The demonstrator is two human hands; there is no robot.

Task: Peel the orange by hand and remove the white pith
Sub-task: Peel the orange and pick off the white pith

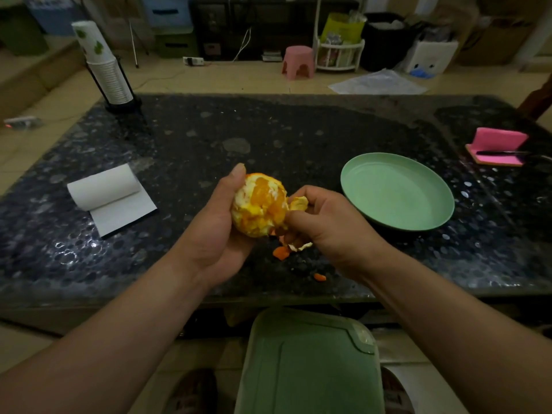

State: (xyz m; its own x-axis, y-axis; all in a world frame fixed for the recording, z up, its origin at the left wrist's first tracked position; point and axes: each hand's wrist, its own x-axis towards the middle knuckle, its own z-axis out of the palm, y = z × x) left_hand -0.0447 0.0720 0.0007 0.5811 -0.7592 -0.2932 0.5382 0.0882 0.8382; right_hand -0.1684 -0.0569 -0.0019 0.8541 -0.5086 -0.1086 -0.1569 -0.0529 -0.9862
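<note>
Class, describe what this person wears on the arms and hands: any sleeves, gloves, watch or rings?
Nothing worn shows. The left forearm and right forearm are bare to the picture's edge: no sleeves, watch or bracelet. The left hand and right hand have no gloves, and no rings on the fingers in view.

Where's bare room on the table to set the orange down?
Bare tabletop lies between the paper roll and the left hand, and in the wide strip behind the orange toward the cup stack. The green plate holds nothing. Crowded: peel scraps under the right hand, which pinches peel; the pink pad at the far right.
</note>
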